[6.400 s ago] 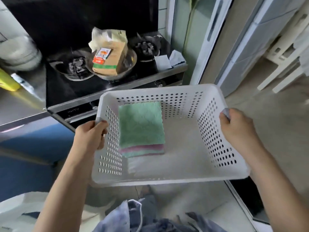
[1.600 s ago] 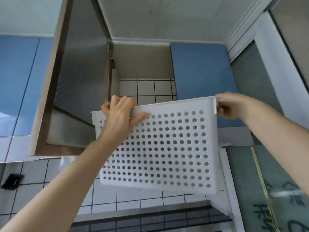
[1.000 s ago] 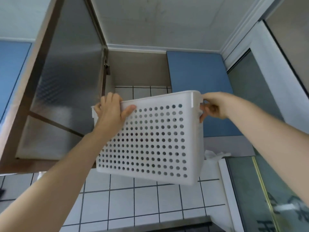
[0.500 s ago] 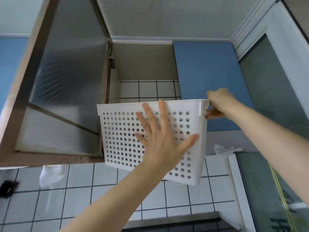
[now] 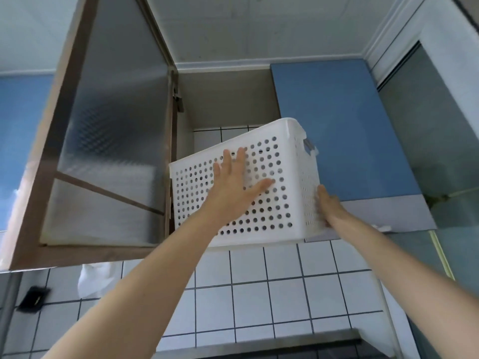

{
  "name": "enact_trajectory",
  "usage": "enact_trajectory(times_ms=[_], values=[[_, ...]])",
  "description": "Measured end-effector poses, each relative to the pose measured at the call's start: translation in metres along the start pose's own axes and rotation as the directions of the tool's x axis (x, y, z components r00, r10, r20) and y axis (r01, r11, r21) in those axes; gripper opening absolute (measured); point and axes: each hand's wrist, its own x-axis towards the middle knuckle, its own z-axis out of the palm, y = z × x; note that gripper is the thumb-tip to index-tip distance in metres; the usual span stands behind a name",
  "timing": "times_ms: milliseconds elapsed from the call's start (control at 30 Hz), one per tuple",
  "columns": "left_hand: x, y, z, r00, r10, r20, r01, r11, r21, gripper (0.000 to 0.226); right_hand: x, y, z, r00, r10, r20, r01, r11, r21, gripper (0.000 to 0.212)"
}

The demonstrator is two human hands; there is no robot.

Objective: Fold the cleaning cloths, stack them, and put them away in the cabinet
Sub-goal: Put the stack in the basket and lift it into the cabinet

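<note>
A white perforated basket (image 5: 280,216) is tilted, its left end inside the open wall cabinet (image 5: 228,99) and its right end sticking out. My left hand (image 5: 237,182) presses flat with spread fingers on the basket's front wall. My right hand (image 5: 328,206) lies with straight fingers against the basket's right end wall, near its lower corner. The folded cloths are hidden inside the basket.
The cabinet's frosted-glass door (image 5: 103,141) stands open to the left. A shut blue cabinet door (image 5: 342,130) is directly right of the opening. White wall tiles (image 5: 272,288) run below, and a white plastic bag (image 5: 96,278) hangs under the open door.
My right hand left the basket's top right handle and now lies low on its right end. The basket turned, its right end nearer me and its left end in the cabinet.
</note>
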Motion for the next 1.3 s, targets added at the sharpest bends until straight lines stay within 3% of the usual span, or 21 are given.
enact_trajectory(times_ms=[100,200,267,400,567,667,733,767,800,867,967,1100,1300], values=[[-0.008,0.009,0.006,0.979,-0.194,0.059,0.192,0.981,0.042,0.111,0.006,0.014,0.004,0.999,0.037,-0.007,-0.036,0.997,0.068,0.062],[-0.031,0.032,0.030,0.964,-0.226,0.137,0.231,0.973,-0.019,0.129,0.028,0.036,0.009,0.998,0.043,-0.044,-0.037,0.993,0.112,0.090],[-0.034,0.028,0.034,0.968,-0.224,0.110,0.233,0.969,-0.081,0.132,0.013,0.028,0.017,0.994,0.037,-0.099,-0.033,0.999,0.044,0.082],[-0.014,-0.020,0.015,0.983,-0.157,0.094,0.175,0.952,-0.250,0.120,0.005,0.028,0.029,0.975,-0.056,-0.216,0.023,0.988,-0.152,0.068],[-0.023,-0.060,0.018,0.960,-0.191,-0.205,0.128,0.950,-0.285,0.075,-0.002,0.029,0.044,0.977,-0.204,-0.067,0.174,0.935,-0.309,0.058],[-0.045,-0.065,0.026,0.937,-0.136,-0.323,0.094,0.985,-0.144,0.062,-0.008,0.026,0.052,0.967,-0.253,-0.023,0.230,0.909,-0.347,0.057],[-0.055,-0.067,0.026,0.886,0.031,-0.463,0.036,0.990,0.134,0.062,-0.012,0.023,0.056,0.965,-0.263,0.015,0.253,0.909,-0.330,0.058],[-0.056,-0.071,0.027,0.861,0.170,-0.480,-0.003,0.944,0.329,0.063,-0.014,0.023,0.060,0.956,-0.292,0.037,0.287,0.894,-0.343,0.060],[-0.055,-0.077,0.029,0.859,0.286,-0.425,-0.041,0.865,0.500,0.062,-0.018,0.022,0.064,0.938,-0.340,0.063,0.338,0.867,-0.366,0.061],[-0.052,-0.092,0.036,0.894,0.373,-0.248,-0.122,0.734,0.668,0.054,-0.028,0.023,0.073,0.877,-0.461,0.136,0.473,0.779,-0.411,0.055],[-0.050,-0.114,0.047,0.951,0.267,-0.154,-0.097,0.734,0.672,0.061,-0.035,0.029,0.089,0.821,-0.516,0.243,0.562,0.657,-0.502,0.054],[-0.043,-0.139,0.054,0.976,0.220,-0.001,-0.150,0.668,0.729,0.066,-0.008,0.038,0.104,0.883,-0.320,0.343,0.454,0.767,-0.454,0.055],[-0.023,-0.168,0.070,0.977,0.151,0.148,-0.212,0.664,0.718,0.064,0.040,0.060,0.120,0.904,-0.164,0.396,0.370,0.764,-0.529,0.061]])
